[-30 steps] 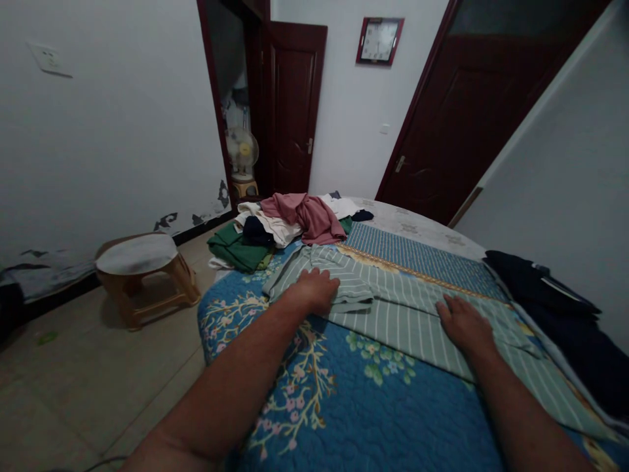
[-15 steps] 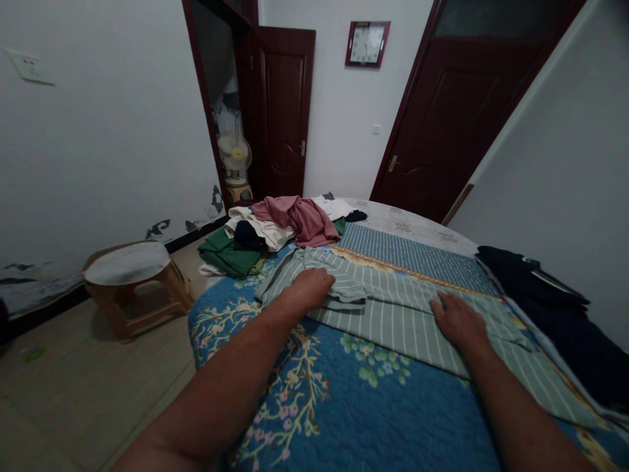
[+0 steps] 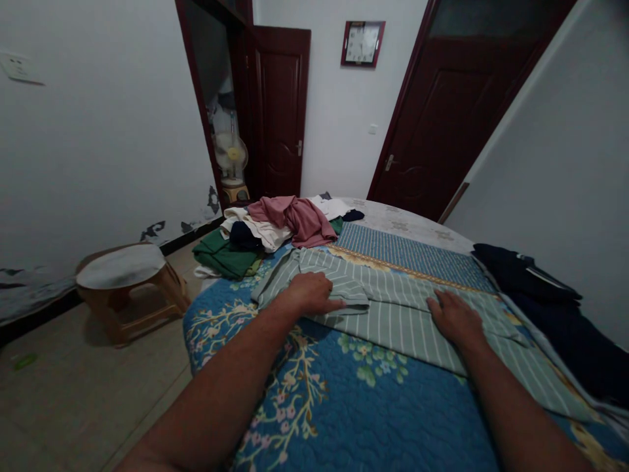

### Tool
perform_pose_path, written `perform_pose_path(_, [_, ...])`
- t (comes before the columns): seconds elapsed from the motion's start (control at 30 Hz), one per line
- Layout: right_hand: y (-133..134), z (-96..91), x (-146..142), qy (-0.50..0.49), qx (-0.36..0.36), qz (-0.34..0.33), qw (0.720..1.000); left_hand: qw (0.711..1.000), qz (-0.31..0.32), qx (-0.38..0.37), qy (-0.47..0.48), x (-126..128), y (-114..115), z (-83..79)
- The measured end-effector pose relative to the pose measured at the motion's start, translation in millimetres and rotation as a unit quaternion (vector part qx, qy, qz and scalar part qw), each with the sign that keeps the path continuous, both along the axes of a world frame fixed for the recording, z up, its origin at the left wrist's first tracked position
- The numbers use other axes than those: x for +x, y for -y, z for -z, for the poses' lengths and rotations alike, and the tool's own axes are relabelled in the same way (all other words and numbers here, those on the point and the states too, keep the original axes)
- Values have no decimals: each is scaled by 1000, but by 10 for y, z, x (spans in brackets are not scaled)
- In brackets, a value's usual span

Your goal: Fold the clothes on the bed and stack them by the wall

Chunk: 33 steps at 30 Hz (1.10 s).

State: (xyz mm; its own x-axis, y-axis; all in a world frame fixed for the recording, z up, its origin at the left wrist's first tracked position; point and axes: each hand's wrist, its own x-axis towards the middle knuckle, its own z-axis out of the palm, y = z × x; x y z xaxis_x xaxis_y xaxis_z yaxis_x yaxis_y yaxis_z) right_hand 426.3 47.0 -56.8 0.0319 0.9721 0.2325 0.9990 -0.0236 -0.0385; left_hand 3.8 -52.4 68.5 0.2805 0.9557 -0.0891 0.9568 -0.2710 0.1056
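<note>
A green shirt with thin white stripes (image 3: 388, 308) lies spread out on a blue quilt with flowers (image 3: 344, 400). My left hand (image 3: 309, 293) rests on the shirt's folded-in sleeve, fingers curled loosely and one finger stretched along the cloth. Further right, my right hand (image 3: 455, 318) lies flat on the shirt's body with the fingers apart. Neither hand grips anything.
A heap of clothes (image 3: 275, 229) in pink, cream, dark blue and green lies at the bed's far corner. Dark garments (image 3: 545, 288) lie along the right wall. A low wooden stool (image 3: 125, 282) stands on the floor at left. Dark doors and a wall clock (image 3: 362, 43) are behind.
The view has shifted slightly right. My left hand has slid a little along the sleeve and now stretches one finger out; my right hand has hardly moved.
</note>
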Motion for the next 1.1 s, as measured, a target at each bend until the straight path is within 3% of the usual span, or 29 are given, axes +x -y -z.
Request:
perform_pose_path(0.1, [23, -44, -20, 2, 14, 1, 1000, 996, -44, 63, 41, -23, -87, 39])
perform_pose_path(0.17, [30, -83, -23, 5, 31, -7, 999, 992, -24, 108, 65, -9, -156, 136])
perform_pose_path(0.27, [39, -127, -28, 12, 59, -47, 997, 991, 81, 77, 75, 45, -217, 342])
perform_pose_path(0.37, [67, -126, -67, 14, 73, -100, 992, 992, 112, 34, 47, 91, -216, 499])
perform_pose_path(0.53, [117, -121, -148, 8, 61, -111, 992, 985, 125, 12, 115, -14, -304, 452])
perform_pose_path(0.63, [148, -194, -248, -2, 61, -116, 991, 981, 70, 49, 173, -102, -491, 356])
perform_pose_path(0.7, [210, -263, -420, -22, 66, -137, 988, 982, 36, 93, 162, -81, -620, 351])
perform_pose_path(0.8, [395, -353, -844, -62, 51, -212, 974, 984, 46, 116, 124, 86, -725, 476])
perform_pose_path(0.93, [648, -431, -1358, -85, -46, -321, 942, 993, 4, 109, 52, 299, -714, 730])
perform_pose_path(1.0, [690, -467, -1436, -90, -78, -316, 941, 994, -14, 107, 30, 306, -721, 806])
perform_pose_path(1.1, [670, -499, -1316, -91, -93, -255, 958, 994, -32, 103, 18, 250, -778, 842])
